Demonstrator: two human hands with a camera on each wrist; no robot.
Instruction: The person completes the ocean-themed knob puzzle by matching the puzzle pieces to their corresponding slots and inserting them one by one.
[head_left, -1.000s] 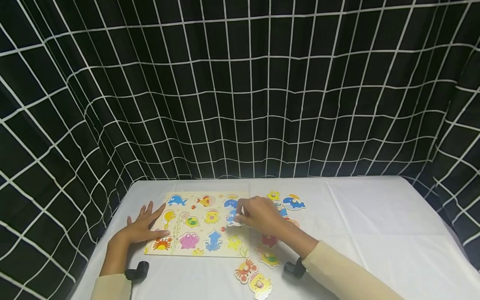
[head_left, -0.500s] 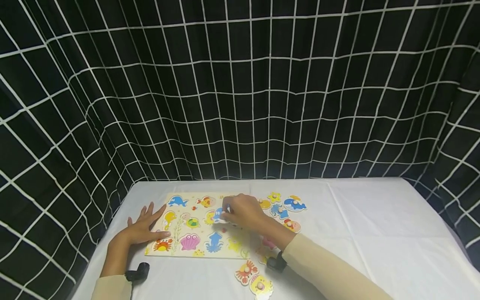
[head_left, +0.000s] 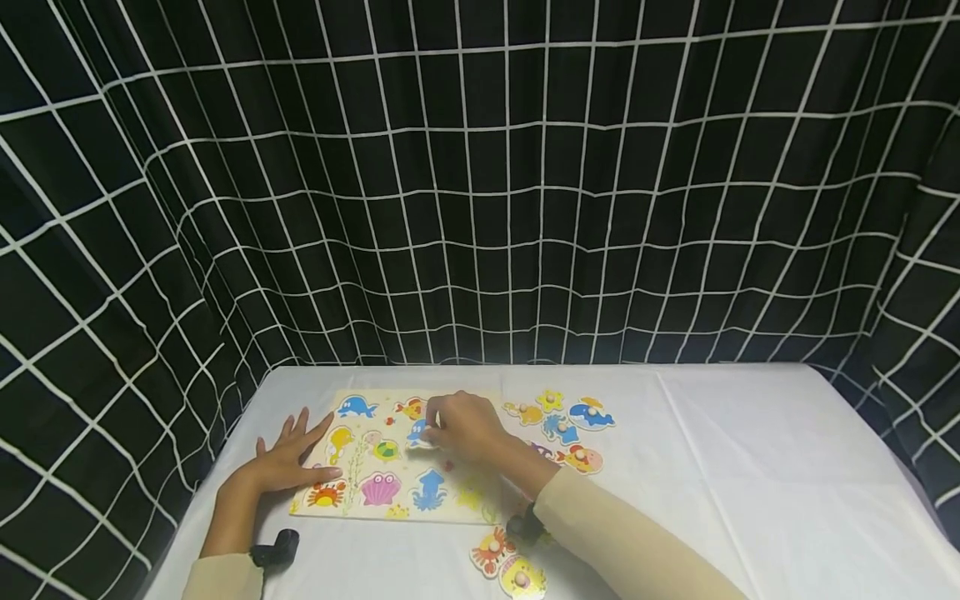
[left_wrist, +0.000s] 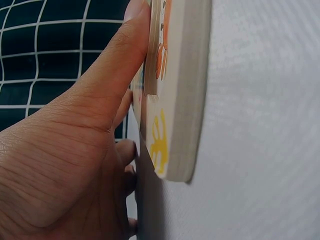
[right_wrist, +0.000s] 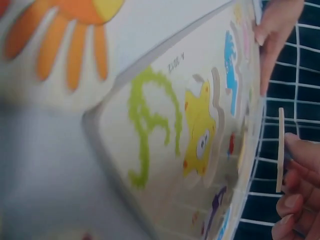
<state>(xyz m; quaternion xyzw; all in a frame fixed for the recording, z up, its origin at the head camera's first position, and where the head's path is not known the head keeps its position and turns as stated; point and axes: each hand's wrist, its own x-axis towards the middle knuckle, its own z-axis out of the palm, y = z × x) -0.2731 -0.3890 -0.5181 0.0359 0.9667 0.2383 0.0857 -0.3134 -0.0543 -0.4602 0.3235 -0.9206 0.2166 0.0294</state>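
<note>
Shifting leftward, right grip (head_left: 465, 425) apparently pinches blue piece (head_left: 417, 433).

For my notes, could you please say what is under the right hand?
The right hand holds a blue piece over the puzzle board; from above, what lies directly beneath is covered.

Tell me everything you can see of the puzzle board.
The puzzle board is a cream rectangle, apparently wood, thick-edged, lying flat on the white tablecloth. Its recesses show printed sea creatures, including a pink shell, a blue squid and an orange crab. The left hand has its thumb on the board's left side; the right hand holds a blue piece above it, hiding part.
</note>
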